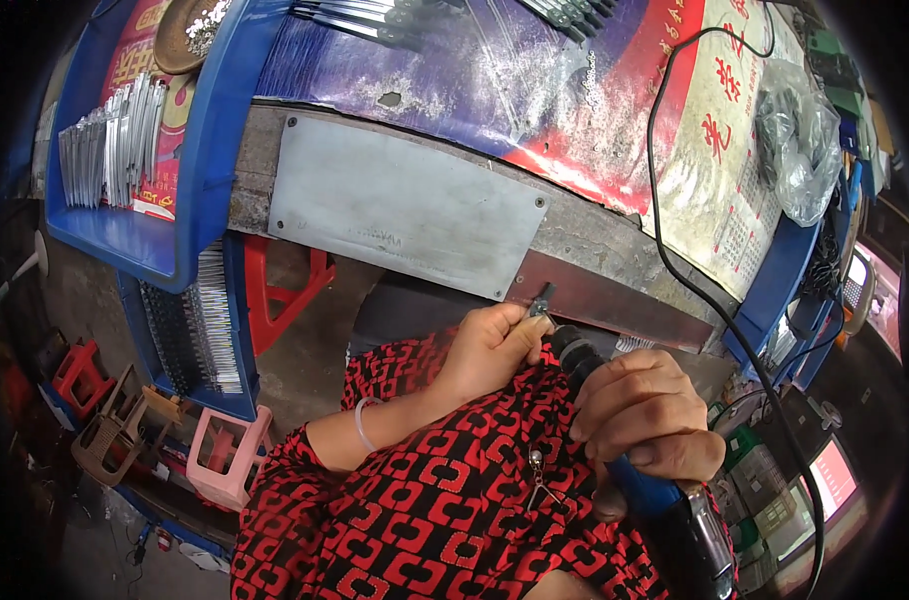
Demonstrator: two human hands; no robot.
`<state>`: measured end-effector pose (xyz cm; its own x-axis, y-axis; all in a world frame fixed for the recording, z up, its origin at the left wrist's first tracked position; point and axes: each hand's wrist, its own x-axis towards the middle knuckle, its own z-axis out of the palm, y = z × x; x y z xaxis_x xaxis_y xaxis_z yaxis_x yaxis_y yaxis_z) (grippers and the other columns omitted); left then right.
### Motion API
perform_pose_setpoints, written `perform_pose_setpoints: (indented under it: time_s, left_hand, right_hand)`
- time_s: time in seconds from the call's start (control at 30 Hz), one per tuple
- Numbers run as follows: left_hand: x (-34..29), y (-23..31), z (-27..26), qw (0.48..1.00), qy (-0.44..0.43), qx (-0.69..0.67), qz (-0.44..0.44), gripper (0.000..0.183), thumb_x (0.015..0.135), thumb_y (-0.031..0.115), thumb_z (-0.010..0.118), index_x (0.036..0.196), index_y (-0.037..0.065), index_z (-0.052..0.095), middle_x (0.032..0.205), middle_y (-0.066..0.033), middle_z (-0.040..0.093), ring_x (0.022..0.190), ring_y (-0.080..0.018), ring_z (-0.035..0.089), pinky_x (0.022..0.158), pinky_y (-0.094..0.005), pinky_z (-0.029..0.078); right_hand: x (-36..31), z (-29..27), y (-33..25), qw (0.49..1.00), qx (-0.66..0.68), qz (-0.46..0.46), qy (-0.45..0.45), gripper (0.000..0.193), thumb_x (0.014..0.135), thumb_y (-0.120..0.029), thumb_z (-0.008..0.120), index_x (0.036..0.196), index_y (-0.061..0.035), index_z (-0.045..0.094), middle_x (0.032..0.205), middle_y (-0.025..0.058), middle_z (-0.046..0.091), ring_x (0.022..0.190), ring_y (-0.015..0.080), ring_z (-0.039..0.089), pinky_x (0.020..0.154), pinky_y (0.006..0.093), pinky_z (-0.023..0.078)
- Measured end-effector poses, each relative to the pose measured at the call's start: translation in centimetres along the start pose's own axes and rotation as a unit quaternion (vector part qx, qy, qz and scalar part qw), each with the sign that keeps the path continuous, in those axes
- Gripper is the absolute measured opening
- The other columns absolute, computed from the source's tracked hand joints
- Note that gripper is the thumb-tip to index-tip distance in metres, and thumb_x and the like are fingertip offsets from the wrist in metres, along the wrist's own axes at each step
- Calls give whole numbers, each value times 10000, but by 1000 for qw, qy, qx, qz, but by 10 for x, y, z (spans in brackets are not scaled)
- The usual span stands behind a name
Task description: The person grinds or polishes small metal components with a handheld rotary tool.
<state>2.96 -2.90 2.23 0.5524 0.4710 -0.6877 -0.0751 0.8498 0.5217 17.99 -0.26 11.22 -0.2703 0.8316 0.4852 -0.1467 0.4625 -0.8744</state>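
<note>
Head view: our left fingers (495,325) pinch a small dark metal part (542,300) at the worktop's (600,240) near edge, seemingly to steady it, while our right fingers (643,405) wrap a blue-and-black power tool (647,490) angled toward it.

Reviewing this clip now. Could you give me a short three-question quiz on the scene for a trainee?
1. What does the right hand grip? A) a hammer; B) a power tool; C) a paintbrush.
2. True or false: the left hand pinches a small dark part.
3. Fill in the colour: the silver strips sit in a ____ tray.

Key: 1. B; 2. true; 3. blue.
</note>
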Motion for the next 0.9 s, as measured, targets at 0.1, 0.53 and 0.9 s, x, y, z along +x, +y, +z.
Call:
perform_pose_setpoints:
  time_s: [0.1,0.53,0.9]
  left_hand:
    - [0,0,2,1000,3,-15,-5,223,906,172,540,776,2,603,603,25,545,553,-27,455,499,-197,365]
    - [1,0,-13,999,-38,30,11,259,911,211,529,762,12,602,558,37,497,509,-26,431,462,-192,339]
    - [-25,59,-9,967,-161,163,111,332,958,185,417,1164,-58,511,789,-22,517,700,-77,507,657,-209,419]
  right_hand:
    - [-2,4,2,1000,-2,-7,9,397,796,-284,690,935,-60,394,698,82,589,572,197,612,477,290,495]
    - [-5,6,4,992,57,-45,101,424,712,-141,752,943,7,429,692,139,580,549,262,588,487,348,493]
    - [-24,-47,13,714,-615,333,27,612,631,-291,777,1083,9,493,970,167,555,914,329,547,751,357,456]
